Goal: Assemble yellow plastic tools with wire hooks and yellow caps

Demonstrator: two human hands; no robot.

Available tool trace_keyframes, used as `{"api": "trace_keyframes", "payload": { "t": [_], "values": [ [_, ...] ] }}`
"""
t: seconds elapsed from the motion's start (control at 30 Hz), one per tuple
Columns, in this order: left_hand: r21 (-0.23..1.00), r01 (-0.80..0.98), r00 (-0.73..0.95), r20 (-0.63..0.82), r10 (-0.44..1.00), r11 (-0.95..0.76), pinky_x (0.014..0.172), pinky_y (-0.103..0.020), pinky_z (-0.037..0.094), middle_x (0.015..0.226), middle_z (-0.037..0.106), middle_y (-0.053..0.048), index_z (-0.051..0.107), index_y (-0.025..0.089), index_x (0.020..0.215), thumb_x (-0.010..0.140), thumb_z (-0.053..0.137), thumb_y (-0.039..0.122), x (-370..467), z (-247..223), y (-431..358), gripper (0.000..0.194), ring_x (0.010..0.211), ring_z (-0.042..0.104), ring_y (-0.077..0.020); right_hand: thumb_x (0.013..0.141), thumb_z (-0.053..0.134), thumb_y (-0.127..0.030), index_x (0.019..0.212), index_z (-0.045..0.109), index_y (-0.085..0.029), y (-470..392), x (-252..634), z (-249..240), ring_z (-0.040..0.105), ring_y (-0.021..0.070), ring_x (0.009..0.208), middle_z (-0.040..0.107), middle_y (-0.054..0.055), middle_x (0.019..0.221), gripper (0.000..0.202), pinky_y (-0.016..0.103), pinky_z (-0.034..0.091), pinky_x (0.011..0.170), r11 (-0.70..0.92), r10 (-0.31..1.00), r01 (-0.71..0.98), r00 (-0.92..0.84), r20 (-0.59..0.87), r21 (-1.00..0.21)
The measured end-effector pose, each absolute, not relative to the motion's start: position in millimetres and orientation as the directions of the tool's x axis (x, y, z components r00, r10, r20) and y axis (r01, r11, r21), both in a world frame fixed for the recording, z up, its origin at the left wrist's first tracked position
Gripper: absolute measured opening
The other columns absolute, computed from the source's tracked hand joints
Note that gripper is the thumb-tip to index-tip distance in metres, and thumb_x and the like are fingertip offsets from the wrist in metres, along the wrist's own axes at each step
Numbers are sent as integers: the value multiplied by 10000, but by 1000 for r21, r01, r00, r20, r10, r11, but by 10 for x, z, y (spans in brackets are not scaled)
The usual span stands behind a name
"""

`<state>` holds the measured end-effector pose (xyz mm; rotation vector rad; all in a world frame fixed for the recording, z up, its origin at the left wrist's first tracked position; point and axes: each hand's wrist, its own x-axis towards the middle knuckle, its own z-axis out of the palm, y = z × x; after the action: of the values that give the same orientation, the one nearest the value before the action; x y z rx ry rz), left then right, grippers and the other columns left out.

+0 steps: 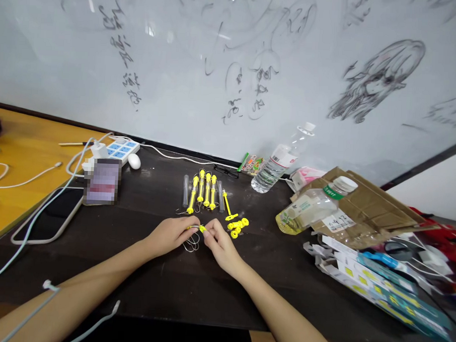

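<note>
Over the dark table my left hand point(169, 235) and my right hand point(221, 245) meet, fingertips pinched on a small yellow spring scale part point(202, 229). A bit of metal spring seems to show between the fingers; the rest is hidden. Below the left fingertips lies a bunch of thin wire hooks point(191, 244). Just beyond, several yellow spring scales point(207, 191) lie side by side, between a clear tube point(185, 190) on the left and another clear tube point(221, 196) on the right. A yellow T-ended rod point(228, 205) and several yellow rings and caps point(234, 234) are right of them.
At left are a phone point(54, 216), another screen point(103, 181), a power strip point(121, 150) and a white mouse point(134, 161). Rightward stand a water bottle point(275, 168), a tilted drink bottle point(305, 214), cardboard point(377, 208) and an opened box point(392, 294). A whiteboard point(178, 88) rises behind.
</note>
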<state>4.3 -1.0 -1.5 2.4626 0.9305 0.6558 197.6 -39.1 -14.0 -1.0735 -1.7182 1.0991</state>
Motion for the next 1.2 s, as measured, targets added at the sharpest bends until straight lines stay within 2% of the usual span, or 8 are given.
{"api": "trace_keyframes", "payload": {
  "t": [0.13, 0.37, 0.67, 0.77, 0.9, 1.07, 1.13, 1.2],
  "values": [
    [412, 514, 703, 302, 644, -753, 703, -224, 417, 952, 650, -13, 542, 225, 1052, 976, 348, 317, 25, -32, 25, 228, 841, 628, -159, 884, 496, -423, 829, 391, -224, -353, 1988, -144, 221, 63, 422, 324, -109, 530, 232, 180, 195, 394, 23, 937, 24, -349, 13, -999],
    [259, 507, 745, 348, 570, -822, 635, -204, 410, 876, 635, -14, 569, 211, 1049, 984, 334, 313, 0, -16, 42, 264, 772, 624, -144, 814, 615, -401, 756, 384, -220, -372, 2011, 14, 144, 49, 408, 283, -124, 486, 299, 143, 165, 334, -295, 864, -181, -470, -181, -938],
    [32, 510, 750, 474, 462, -860, 536, -192, 365, 720, 580, -1, 608, 202, 916, 995, 283, 286, -30, -14, 62, 344, 644, 574, -118, 861, 569, -335, 737, 370, -225, -398, 2051, 92, 143, 72, 420, 268, -100, 489, 259, 149, 151, 320, -511, 726, -325, -658, -198, -796],
    [136, 521, 701, 495, 514, -842, 586, -188, 405, 809, 637, -12, 612, 214, 983, 982, 324, 316, -61, -11, 81, 305, 700, 609, -123, 846, 571, -345, 730, 382, -226, -370, 2072, 127, 170, 77, 420, 280, -93, 493, 253, 154, 159, 317, -463, 791, -381, -585, -179, -800],
    [483, 510, 539, 466, 702, -712, 669, -207, 454, 925, 668, -17, 584, 213, 1070, 953, 394, 345, -68, 41, 66, 259, 775, 634, -137, 772, 633, -365, 707, 422, -215, -268, 2123, 69, 295, 75, 451, 377, -70, 561, 267, 169, 259, 363, -154, 977, -383, -195, -84, -911],
    [852, 262, 338, 359, 870, -453, 489, -189, 439, 708, 564, 12, 591, 169, 938, 925, 429, 383, 1, 76, 46, 269, 515, 520, -88, 803, 571, -414, 696, 535, -194, -193, 2163, -80, 262, 84, 437, 317, -74, 506, 247, 213, 257, 404, 68, 997, 49, -32, 67, -996],
    [916, 170, 295, 305, 906, -363, 444, -182, 431, 673, 531, 19, 589, 162, 911, 904, 463, 405, 27, 43, 61, 274, 493, 504, -86, 847, 528, -383, 697, 551, -193, -203, 2196, -58, 351, 108, 500, 383, -44, 553, 244, 242, 320, 486, 229, 973, 296, -46, 226, -927],
    [945, 119, 289, 261, 921, -305, 431, -180, 429, 644, 504, 29, 592, 161, 924, 890, 486, 414, 43, -5, 82, 277, 483, 500, -86, 880, 499, -319, 734, 579, -193, -204, 2269, 16, 461, 152, 662, 498, 9, 691, 209, 284, 377, 633, 379, 906, 562, -63, 419, -735]
  ]
}}
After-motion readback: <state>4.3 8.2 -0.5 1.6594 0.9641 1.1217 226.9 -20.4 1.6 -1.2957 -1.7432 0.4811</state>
